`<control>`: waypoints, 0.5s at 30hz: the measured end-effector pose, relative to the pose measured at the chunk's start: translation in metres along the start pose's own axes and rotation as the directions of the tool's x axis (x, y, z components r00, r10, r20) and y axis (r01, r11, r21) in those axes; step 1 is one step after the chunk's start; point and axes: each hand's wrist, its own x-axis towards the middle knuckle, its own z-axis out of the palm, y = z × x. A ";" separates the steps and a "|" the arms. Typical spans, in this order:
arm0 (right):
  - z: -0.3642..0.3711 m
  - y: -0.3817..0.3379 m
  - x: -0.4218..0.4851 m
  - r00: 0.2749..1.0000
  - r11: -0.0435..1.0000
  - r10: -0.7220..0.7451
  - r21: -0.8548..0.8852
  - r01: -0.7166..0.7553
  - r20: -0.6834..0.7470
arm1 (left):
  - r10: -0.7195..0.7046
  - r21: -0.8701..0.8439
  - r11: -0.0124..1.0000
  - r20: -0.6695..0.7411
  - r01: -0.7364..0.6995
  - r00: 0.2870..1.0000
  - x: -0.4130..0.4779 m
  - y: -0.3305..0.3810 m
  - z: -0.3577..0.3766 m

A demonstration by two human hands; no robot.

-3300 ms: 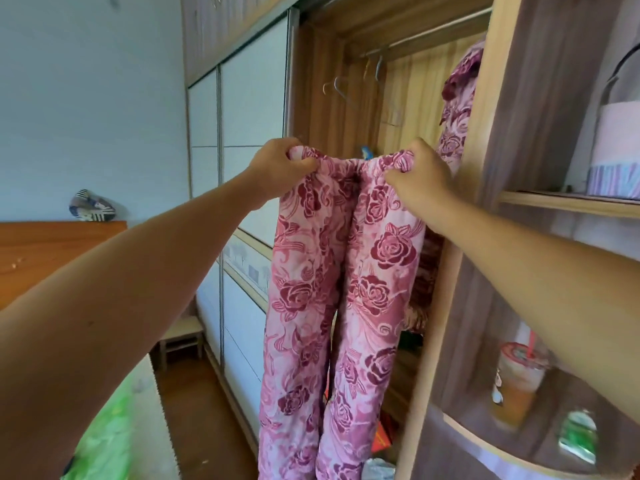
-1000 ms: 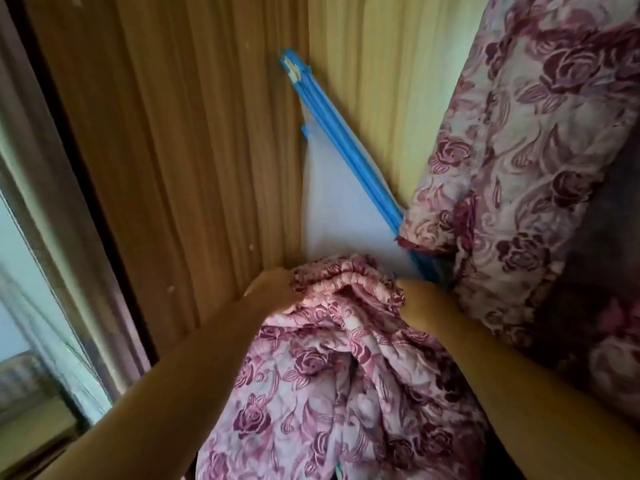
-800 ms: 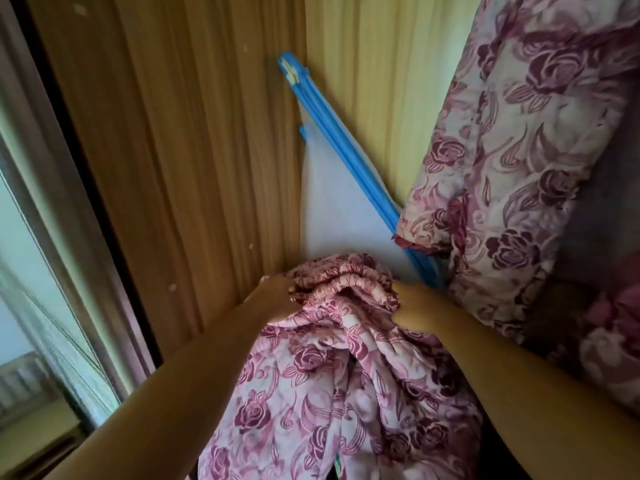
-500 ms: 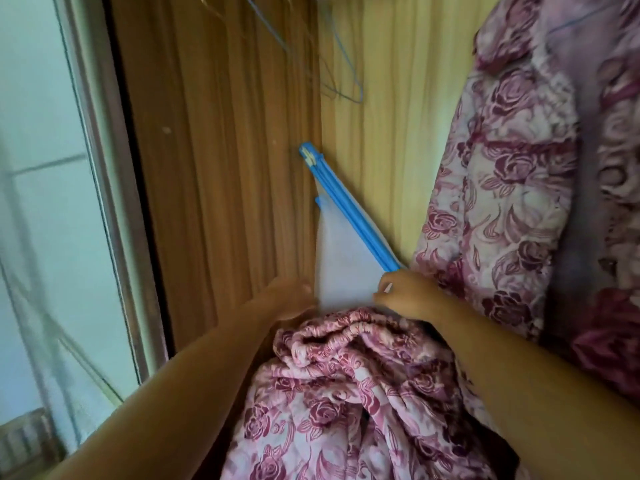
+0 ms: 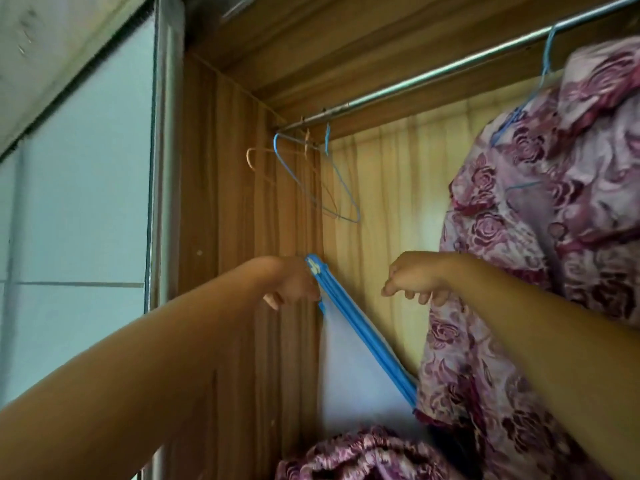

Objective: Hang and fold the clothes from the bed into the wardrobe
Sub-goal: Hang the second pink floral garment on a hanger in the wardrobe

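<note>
The rose-print trousers lie bunched in a crumpled heap at the very bottom of my view, low inside the wardrobe. They are pink quilted cloth with dark maroon roses and a gathered, ruffled edge on top, and neither hand is on them. Just behind them a pale storage bag with a bright blue zip edge leans into the back corner, its top corner reaching up to my left hand. That hand hangs with its fingers loosely curled downward and nothing in them. I cannot tell whether it touches the bag's corner or only sits in front of it. My right hand is held apart from it at the same height, fingers also slack and drooping, gripping nothing. Right beside it hangs a jacket in the same rose print, draped on a blue wire hanger that hooks over the metal rail. At the rail's left end a second blue hanger and an orange hanger dangle close together against the wood-grain side wall. Further left stands the pale sliding door.
</note>
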 end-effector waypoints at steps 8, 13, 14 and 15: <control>-0.045 -0.031 -0.015 0.994 0.998 -0.064 0.010 0.065 -0.088 | 0.065 -0.182 0.980 -0.088 -0.081 0.994 -0.014 0.013 -0.060; -0.059 -0.048 -0.015 0.983 0.992 -0.116 0.031 0.122 -0.145 | 0.084 -0.432 0.868 -0.360 -0.246 0.929 -0.024 0.009 -0.106; -0.062 -0.051 -0.015 0.978 0.990 -0.127 0.036 0.135 -0.166 | 0.059 -0.462 0.844 -0.425 -0.273 0.903 -0.025 0.008 -0.113; -0.066 -0.053 -0.015 0.972 0.988 -0.137 0.044 0.148 -0.192 | 0.035 -0.482 0.825 -0.476 -0.294 0.879 -0.027 0.008 -0.120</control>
